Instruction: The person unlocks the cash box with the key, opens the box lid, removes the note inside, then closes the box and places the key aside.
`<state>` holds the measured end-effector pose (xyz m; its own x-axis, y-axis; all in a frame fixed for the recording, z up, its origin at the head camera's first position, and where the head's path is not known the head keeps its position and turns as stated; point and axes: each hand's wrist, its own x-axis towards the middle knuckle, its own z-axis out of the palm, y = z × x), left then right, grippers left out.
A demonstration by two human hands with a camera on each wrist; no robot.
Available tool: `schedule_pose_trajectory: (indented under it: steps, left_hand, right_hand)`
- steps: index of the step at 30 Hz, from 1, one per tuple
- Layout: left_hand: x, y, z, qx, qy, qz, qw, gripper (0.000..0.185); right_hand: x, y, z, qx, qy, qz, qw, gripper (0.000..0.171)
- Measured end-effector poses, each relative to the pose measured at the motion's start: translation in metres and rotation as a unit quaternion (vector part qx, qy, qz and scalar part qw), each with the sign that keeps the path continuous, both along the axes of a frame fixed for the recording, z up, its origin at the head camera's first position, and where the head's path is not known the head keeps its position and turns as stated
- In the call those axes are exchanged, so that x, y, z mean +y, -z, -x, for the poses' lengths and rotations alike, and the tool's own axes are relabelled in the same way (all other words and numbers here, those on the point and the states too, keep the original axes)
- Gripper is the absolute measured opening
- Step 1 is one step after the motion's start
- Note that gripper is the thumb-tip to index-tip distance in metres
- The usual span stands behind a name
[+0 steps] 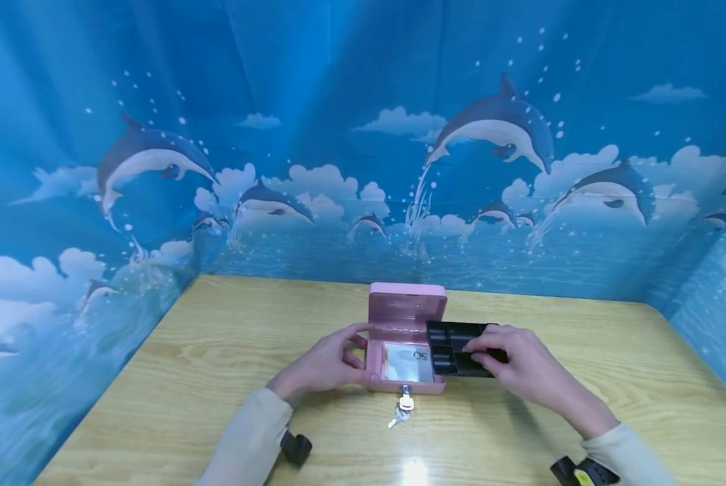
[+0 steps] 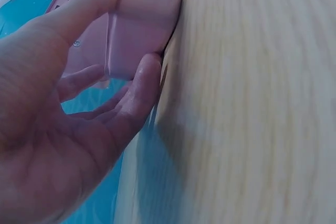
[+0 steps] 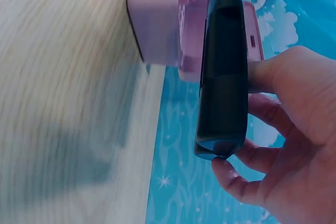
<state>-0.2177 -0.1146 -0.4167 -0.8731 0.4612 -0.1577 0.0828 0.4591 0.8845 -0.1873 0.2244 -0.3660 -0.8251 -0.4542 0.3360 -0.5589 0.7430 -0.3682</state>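
Note:
A small pink cash box [image 1: 376,387] stands on the table with its lid [image 1: 407,289] raised. A banknote printed with 50 [image 1: 408,364] lies inside it. My left hand [image 1: 326,358] grips the left end of the box, thumb at the front corner and fingers farther back, as the left wrist view also shows. With my right hand [image 1: 523,361] I hold a black compartment tray [image 3: 223,77] by its inner part. The tray hangs above the table, its left edge over the right side of the box. A key [image 1: 406,403] is in the front lock, with a second key [image 1: 399,416] dangling from it.
The light wooden table [image 1: 229,351] extends around the box on all sides. Behind and beside it hangs a blue curtain [image 1: 339,101] with dolphins and clouds.

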Motion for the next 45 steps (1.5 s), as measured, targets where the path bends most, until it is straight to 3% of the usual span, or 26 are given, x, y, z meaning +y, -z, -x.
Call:
schedule_pose_trajectory:
  steps: [13,23,32,45]
  left_hand:
    - [0.001,-0.007,0.002,-0.007,0.003,0.026,0.9996,0.093]
    - [0.002,-0.009,0.0,-0.022,0.0,0.011,0.9997,0.092]
    - [0.003,-0.007,-0.001,-0.033,-0.012,-0.01,0.9993,0.096]
    - [0.006,-0.005,-0.002,-0.028,-0.01,-0.028,0.9992,0.098]
  right_hand:
    - [0.03,0.009,0.001,0.025,0.006,0.041,0.999,0.03]
    - [0.047,0.021,0.017,0.038,0.041,0.039,0.998,0.028]
    - [0.064,0.034,0.035,0.068,0.039,0.028,0.997,0.028]
    - [0.077,0.041,0.065,0.014,0.058,-0.019,0.998,0.022]
